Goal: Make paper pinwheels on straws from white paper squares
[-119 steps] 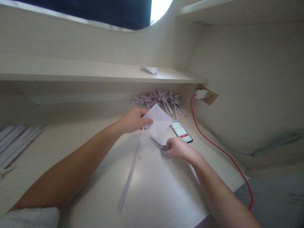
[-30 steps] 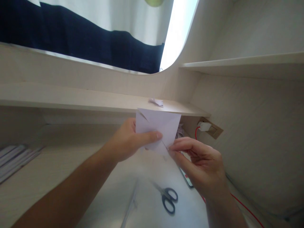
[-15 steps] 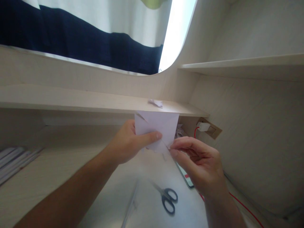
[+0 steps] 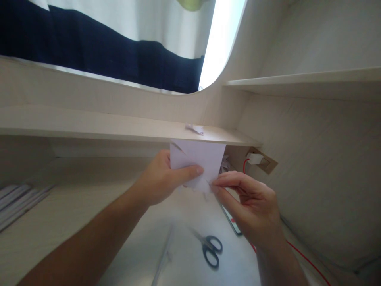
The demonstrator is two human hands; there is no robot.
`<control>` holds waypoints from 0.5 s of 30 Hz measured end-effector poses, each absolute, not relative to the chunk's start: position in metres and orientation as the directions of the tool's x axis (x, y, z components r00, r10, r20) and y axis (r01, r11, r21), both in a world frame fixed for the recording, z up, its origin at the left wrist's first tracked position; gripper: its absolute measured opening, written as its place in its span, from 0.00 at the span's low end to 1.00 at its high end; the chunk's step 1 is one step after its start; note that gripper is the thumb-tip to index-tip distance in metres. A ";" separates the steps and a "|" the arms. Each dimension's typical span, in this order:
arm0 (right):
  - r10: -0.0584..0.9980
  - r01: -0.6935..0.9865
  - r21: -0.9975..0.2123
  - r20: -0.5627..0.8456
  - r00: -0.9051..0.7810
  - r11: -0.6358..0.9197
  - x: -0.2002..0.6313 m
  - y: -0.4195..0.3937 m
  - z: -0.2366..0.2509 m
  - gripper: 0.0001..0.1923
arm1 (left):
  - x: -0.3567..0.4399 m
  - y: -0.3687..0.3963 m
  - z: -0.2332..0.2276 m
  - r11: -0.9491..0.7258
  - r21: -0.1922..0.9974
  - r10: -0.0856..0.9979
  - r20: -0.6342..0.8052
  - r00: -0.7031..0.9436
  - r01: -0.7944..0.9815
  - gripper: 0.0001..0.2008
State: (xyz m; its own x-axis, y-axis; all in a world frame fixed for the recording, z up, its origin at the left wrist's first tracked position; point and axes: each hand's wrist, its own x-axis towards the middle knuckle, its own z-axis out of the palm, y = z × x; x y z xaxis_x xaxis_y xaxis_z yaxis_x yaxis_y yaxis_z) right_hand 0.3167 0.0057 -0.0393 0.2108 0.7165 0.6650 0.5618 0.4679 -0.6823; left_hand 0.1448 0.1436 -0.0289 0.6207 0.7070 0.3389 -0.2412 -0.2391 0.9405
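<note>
head view shows a white paper square [image 4: 198,161] held up in the air above the desk [image 4: 59,214], in front of the lower shelf edge. it is thin and flat, with a slit running in from its upper left corner and another at the lower right corner, so the corners read as loose flaps. the left hand [image 4: 162,178] grips it by the left side, thumb laid across the front and the other fingers hidden behind; that grip keeps the sheet taut and facing the eyes. the right hand [image 4: 247,202] pinches the lower right corner between thumb and forefinger, the other fingers curled loosely below, probably to work that cut flap.

below the hands, a pair of scissors [image 4: 208,246] with dark looped handles and slim metal blades lies flat on the pale, smooth desk, out of the way but within reach. a thin pale stick [image 4: 163,258], blurred, lies to their left. a phone [image 4: 232,222] peeks out under the right wrist, and a red cable [image 4: 300,254] runs from a white plug [image 4: 255,159] in the wall socket. a crumpled paper scrap [image 4: 195,128] sits on the matte wooden shelf [image 4: 89,125].
</note>
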 end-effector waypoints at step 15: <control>0.703 0.513 -0.704 0.668 0.245 0.491 0.315 0.007 -0.040 0.10 | 0.148 0.142 -0.032 -0.244 0.936 0.712 0.352 0.608 -0.255 0.17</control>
